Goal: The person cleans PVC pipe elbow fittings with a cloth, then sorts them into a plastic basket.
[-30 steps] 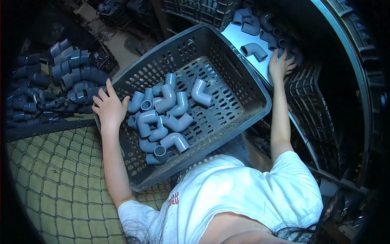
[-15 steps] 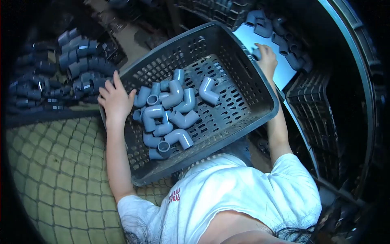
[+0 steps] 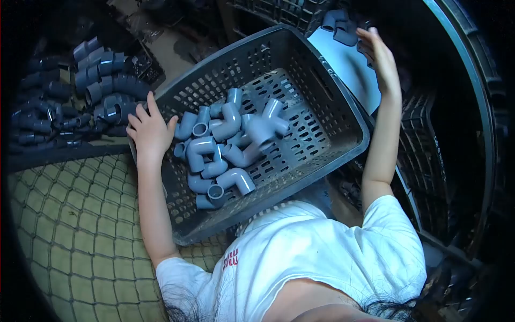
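Note:
My left hand [image 3: 148, 131] rests on the left rim of a black plastic crate [image 3: 343, 153], fingers spread and the thumb toward the inside. Grey pipe elbows [image 3: 236, 178] lie in a loose heap over the left and middle of the crate floor. One elbow [image 3: 261, 132] overlaps others near the crate's middle. Beyond the right rim, my right hand [image 3: 382, 59] reaches out with fingers extended, beside more grey elbows [image 3: 345, 35] on a pale sheet [image 3: 335, 59]. It partly hides the elbows under it.
Stacks of grey fittings [image 3: 110, 80] stand at the left. Netting [image 3: 80, 231] over a yellowish surface spans the lower left. Another black crate [image 3: 424, 145] is at the right, near a curved metal edge [image 3: 472, 64]. A further crate [image 3: 284, 13] sits at the top.
My right hand has let go of an elbow and moved up and right to the elbows on the sheet. Another elbow now shows in the crate's middle. The left hand has barely moved.

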Available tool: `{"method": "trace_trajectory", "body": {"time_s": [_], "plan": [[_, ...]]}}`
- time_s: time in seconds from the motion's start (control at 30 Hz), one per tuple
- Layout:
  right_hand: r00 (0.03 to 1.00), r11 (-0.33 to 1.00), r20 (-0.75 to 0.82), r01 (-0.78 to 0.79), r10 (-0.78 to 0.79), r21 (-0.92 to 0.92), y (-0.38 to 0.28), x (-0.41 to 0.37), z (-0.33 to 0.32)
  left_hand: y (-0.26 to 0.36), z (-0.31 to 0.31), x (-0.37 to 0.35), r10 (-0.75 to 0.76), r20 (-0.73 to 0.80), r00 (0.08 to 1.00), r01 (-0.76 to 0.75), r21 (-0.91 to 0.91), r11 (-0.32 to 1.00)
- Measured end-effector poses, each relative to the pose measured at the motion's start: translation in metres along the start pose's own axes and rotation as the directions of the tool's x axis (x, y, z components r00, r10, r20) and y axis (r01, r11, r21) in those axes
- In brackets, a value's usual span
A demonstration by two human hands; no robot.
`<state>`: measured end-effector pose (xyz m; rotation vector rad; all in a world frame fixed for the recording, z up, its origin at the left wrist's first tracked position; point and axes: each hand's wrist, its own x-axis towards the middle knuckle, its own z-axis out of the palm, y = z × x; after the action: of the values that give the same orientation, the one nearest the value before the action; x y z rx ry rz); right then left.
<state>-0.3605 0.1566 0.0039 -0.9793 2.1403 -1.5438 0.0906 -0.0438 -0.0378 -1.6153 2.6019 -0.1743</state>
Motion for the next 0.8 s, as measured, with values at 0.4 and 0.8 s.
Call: {"method": "trace_trajectory", "body": {"time_s": [0.4,0.8], "plan": [[0.940,0.223,-0.341,-0.330,-0.012,-0.917,0.110,0.034,-0.001,0.004,-0.003,0.001,-0.021,0.047,0.999,0.021,0.009,1.000],[0.941,0.452,-0.338,-0.292,-0.022,-0.843,0.115,0.022,0.007,0.004,-0.005,0.001,-0.028,0.040,0.999,0.027,0.003,1.000]]}}
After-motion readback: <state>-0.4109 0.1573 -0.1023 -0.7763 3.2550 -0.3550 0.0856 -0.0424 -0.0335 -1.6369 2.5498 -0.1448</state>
